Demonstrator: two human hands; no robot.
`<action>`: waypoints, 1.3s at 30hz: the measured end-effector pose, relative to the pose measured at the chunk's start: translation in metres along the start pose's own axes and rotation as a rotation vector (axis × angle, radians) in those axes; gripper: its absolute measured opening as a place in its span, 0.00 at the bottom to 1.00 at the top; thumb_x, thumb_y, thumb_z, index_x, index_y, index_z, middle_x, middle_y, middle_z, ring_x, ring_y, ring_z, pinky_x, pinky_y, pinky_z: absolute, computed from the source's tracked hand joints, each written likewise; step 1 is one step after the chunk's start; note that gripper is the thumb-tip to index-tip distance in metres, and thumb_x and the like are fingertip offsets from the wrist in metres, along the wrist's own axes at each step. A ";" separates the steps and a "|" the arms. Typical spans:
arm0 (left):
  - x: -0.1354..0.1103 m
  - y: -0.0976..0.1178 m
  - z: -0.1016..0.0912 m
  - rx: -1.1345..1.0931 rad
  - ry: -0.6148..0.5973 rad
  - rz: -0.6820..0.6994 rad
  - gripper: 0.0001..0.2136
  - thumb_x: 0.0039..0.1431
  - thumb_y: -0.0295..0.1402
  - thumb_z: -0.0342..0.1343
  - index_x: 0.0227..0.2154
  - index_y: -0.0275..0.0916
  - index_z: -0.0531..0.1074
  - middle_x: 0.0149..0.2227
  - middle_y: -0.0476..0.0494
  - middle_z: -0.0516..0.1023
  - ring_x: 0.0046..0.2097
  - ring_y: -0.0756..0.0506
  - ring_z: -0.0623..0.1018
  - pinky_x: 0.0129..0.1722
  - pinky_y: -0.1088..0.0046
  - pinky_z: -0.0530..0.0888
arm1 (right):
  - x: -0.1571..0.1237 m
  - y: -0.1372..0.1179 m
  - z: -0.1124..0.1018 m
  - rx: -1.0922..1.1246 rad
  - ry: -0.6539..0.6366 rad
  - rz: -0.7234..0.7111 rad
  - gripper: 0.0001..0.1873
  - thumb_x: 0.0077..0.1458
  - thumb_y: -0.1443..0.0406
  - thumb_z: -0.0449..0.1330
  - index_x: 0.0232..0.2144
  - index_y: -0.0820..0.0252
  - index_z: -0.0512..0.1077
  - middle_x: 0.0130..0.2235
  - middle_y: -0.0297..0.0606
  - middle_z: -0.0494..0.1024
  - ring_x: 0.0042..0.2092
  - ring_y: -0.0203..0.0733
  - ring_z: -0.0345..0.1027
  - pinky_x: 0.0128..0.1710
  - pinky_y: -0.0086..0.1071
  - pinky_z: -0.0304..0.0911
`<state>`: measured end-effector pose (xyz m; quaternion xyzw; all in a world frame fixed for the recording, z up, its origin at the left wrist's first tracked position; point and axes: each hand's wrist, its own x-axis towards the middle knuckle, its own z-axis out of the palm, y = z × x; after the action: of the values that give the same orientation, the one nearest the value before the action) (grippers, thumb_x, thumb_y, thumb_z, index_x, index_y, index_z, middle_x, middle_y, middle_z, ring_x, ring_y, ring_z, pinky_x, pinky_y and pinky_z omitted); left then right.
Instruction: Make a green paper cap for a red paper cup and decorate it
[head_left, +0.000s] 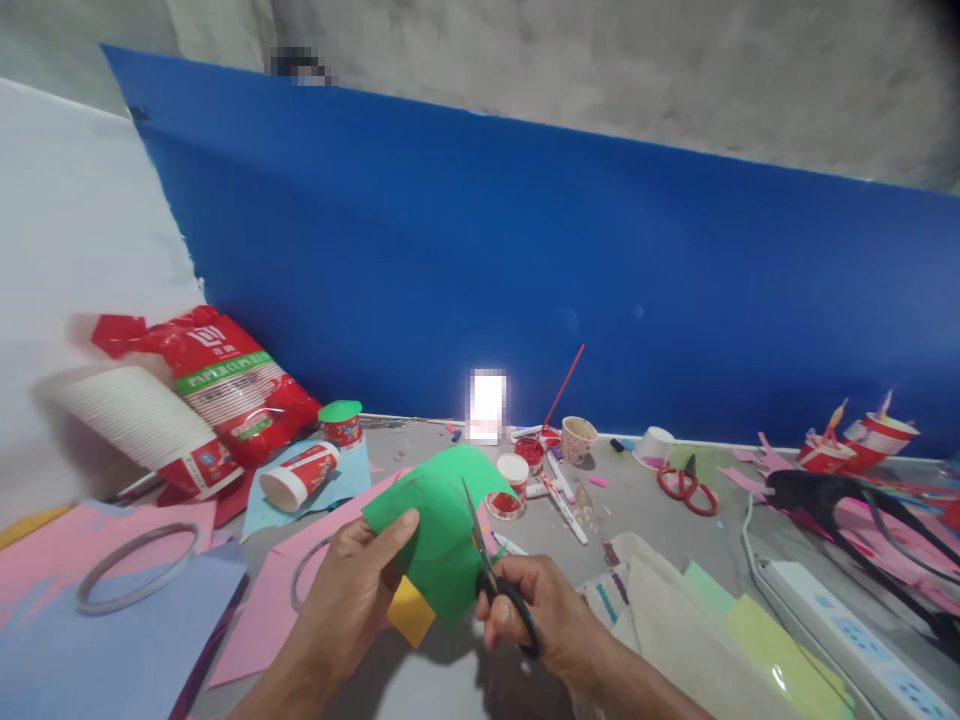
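Observation:
My left hand [358, 585] pinches the lower left edge of a green paper sheet [439, 525], thumb on top, holding it up over the table. A yellow piece [411, 612] shows just beneath that hand. My right hand [534, 615] grips black-handled scissors [491, 575], fingers through the loops. The blades point up and away and cut into the green paper near its middle.
Pink and lilac paper sheets [135, 620] with a tape ring [135, 568] lie at left, near a stack of paper cups [142, 425] and a red bag [225, 385]. Small cups, markers and red scissors [686, 488] sit farther back. A power strip [847, 630] lies at right. A blue board [600, 280] stands behind.

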<state>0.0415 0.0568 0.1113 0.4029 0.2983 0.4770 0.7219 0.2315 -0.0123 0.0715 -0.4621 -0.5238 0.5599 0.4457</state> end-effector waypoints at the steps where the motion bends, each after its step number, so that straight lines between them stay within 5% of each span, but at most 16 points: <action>1: 0.000 -0.002 0.002 -0.018 -0.006 0.002 0.16 0.47 0.41 0.73 0.36 0.36 0.84 0.40 0.36 0.87 0.44 0.33 0.85 0.43 0.59 0.82 | 0.000 0.004 0.000 0.018 -0.002 0.005 0.39 0.35 0.31 0.68 0.26 0.62 0.72 0.24 0.32 0.73 0.25 0.31 0.59 0.26 0.26 0.53; 11: -0.001 -0.004 0.002 -0.050 0.064 -0.041 0.13 0.46 0.35 0.73 0.35 0.36 0.84 0.39 0.36 0.88 0.46 0.31 0.85 0.46 0.56 0.81 | 0.001 0.024 0.003 0.133 -0.004 0.072 0.40 0.35 0.32 0.69 0.26 0.63 0.72 0.21 0.32 0.71 0.21 0.28 0.55 0.22 0.26 0.49; 30: -0.004 -0.002 0.001 -0.073 0.110 -0.112 0.17 0.39 0.32 0.76 0.36 0.34 0.84 0.33 0.37 0.87 0.34 0.34 0.85 0.32 0.62 0.82 | -0.001 0.019 0.007 0.159 0.028 0.095 0.37 0.33 0.35 0.72 0.23 0.61 0.70 0.19 0.29 0.71 0.19 0.26 0.55 0.21 0.24 0.51; 39: -0.004 0.000 0.002 -0.083 0.124 -0.125 0.17 0.38 0.29 0.75 0.35 0.34 0.84 0.32 0.37 0.87 0.36 0.34 0.85 0.30 0.65 0.81 | -0.001 0.022 0.006 0.178 0.033 0.079 0.37 0.32 0.35 0.72 0.22 0.62 0.71 0.18 0.30 0.71 0.19 0.27 0.58 0.21 0.25 0.50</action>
<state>0.0418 0.0521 0.1128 0.3227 0.3470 0.4670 0.7466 0.2255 -0.0159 0.0495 -0.4503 -0.4460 0.6134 0.4712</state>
